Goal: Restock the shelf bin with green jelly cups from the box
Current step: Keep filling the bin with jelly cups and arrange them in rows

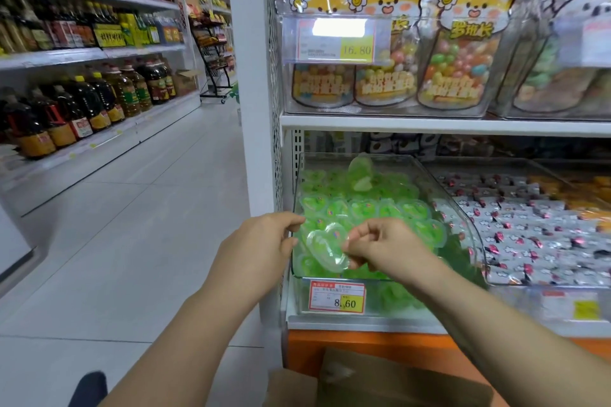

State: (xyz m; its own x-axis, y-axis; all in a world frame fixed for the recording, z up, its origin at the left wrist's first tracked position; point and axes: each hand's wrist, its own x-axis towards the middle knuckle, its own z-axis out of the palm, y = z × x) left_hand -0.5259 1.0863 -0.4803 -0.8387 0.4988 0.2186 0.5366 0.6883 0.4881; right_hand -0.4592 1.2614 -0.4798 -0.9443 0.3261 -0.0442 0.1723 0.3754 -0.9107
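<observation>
White metal shelf [429, 125] carrying clear plastic bins. Clear plastic shelf bin [461, 208] on lower level, heaped with green heart-shaped jelly cups [363, 206]; red-and-yellow price tag [337, 298] on front wall. Brown cardboard box [396, 383] on floor below, contents not visible. Left hand [261, 241] at bin's front left corner, fingers curled, grip unclear. Right hand [380, 243] closed, pinching one clear-lidded green jelly cup [327, 246] over bin front. One blurred cup [360, 172] above the heap.

green jelly cups [357, 208] heaped in clear shelf bin [463, 208] — brown box [396, 383] below
</observation>
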